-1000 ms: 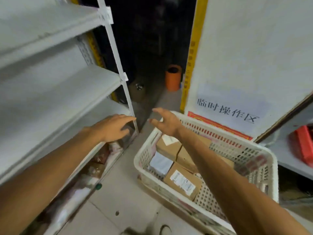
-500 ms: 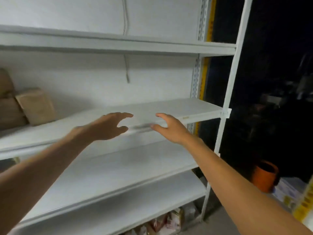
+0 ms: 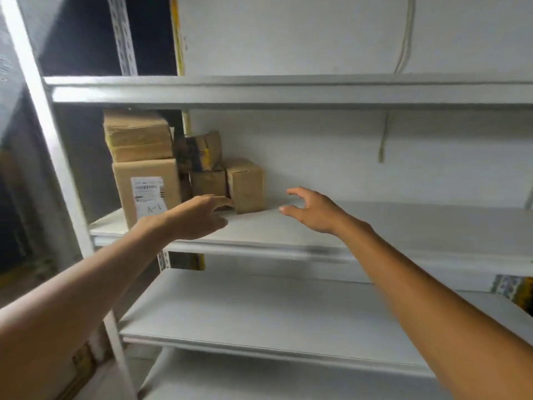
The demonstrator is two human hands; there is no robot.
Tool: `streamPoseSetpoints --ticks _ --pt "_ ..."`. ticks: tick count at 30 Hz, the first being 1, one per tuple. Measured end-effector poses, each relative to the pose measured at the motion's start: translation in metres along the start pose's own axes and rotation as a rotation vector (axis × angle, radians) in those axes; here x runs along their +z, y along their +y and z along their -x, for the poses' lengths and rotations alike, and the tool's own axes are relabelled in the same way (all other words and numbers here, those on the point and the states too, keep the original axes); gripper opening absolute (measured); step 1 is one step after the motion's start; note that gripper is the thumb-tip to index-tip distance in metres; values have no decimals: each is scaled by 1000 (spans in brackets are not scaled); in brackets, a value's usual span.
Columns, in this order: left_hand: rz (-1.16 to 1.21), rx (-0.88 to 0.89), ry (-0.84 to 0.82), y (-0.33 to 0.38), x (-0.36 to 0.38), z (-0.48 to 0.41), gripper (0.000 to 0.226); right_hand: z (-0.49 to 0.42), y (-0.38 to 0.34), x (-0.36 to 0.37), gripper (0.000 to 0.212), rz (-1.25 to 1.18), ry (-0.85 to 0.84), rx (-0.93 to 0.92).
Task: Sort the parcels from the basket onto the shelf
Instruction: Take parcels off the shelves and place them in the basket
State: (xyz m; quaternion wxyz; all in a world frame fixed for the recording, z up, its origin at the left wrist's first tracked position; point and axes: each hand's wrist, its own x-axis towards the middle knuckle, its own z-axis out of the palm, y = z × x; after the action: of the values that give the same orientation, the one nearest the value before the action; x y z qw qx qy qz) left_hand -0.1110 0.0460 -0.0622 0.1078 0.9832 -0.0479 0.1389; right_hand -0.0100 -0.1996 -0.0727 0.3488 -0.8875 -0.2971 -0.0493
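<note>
A white metal shelf point(image 3: 403, 229) fills the view, with several brown cardboard parcels grouped at its left end. A labelled box point(image 3: 145, 189) stands in front, a flatter box point(image 3: 137, 134) lies on top of it, and a small box point(image 3: 246, 184) stands to the right. My left hand point(image 3: 199, 216) reaches over the shelf board with relaxed fingers, its fingertips near the small box, holding nothing. My right hand point(image 3: 313, 210) hovers over the bare board to the right of the parcels, fingers spread and loosely curved, holding nothing. The basket is out of view.
A higher shelf board point(image 3: 288, 90) runs above the parcels and a lower board point(image 3: 259, 321) lies beneath. A white upright post point(image 3: 57, 157) stands at the left. A thin cable point(image 3: 385, 140) hangs down the back wall.
The view has swung from the basket up and left along the shelf to the stacked parcels. Both empty hands stay stretched forward and now hover over the middle board beside the boxes.
</note>
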Motion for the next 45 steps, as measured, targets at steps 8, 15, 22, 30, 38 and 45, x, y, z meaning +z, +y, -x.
streamPoseSetpoints --ticks 8,15,22,30,38,45 --pt "56 -64 128 -62 18 -36 54 -90 10 40 42 -47 -52 -56" --pt "50 -80 222 -83 35 -114 59 -177 29 54 44 -141 45 -85" --pt "-23 -92 277 -96 49 -182 60 -247 31 79 62 -115 162 -117" --pt "-176 78 295 -131 67 -228 57 -281 33 112 56 95 341 -171" --pt "-124 262 388 -149 71 -241 60 -287 24 124 71 258 456 -122" --pt "-182 328 468 -154 84 -238 60 -274 25 132 65 112 551 -2"
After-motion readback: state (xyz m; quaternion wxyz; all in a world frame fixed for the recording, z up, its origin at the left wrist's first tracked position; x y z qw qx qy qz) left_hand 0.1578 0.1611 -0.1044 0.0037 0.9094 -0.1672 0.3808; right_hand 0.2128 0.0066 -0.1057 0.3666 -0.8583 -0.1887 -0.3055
